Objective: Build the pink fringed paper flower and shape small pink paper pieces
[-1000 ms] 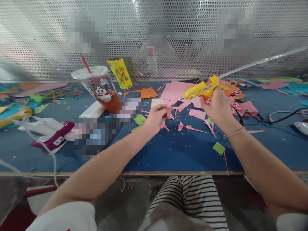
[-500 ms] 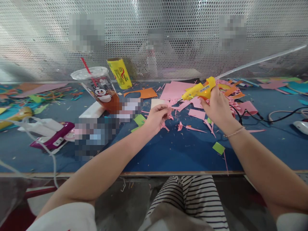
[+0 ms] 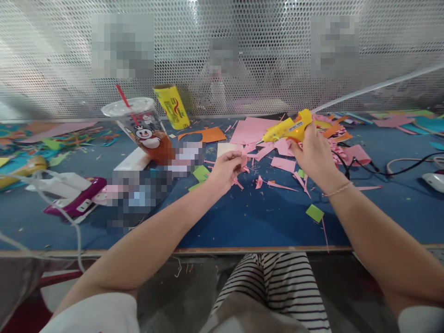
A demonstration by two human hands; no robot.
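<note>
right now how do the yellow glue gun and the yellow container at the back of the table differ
The glue gun is gripped in the right hand, while the container sits unheld on the table.
The glue gun narrows to a thin nozzle at the front; the container is a wide, roughly cylindrical tube.
The glue gun points leftward; the container is nearly upright, slightly tilted.
Both are yellow with printing.

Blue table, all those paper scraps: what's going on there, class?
The person's right hand holds a yellow glue gun, its nozzle pointing toward the left hand, which pinches a bit of pink paper. Whether the nozzle touches that paper is too small to tell. Pink scraps lie around both hands on the blue table, with a lidded drink cup off to the left.
</note>
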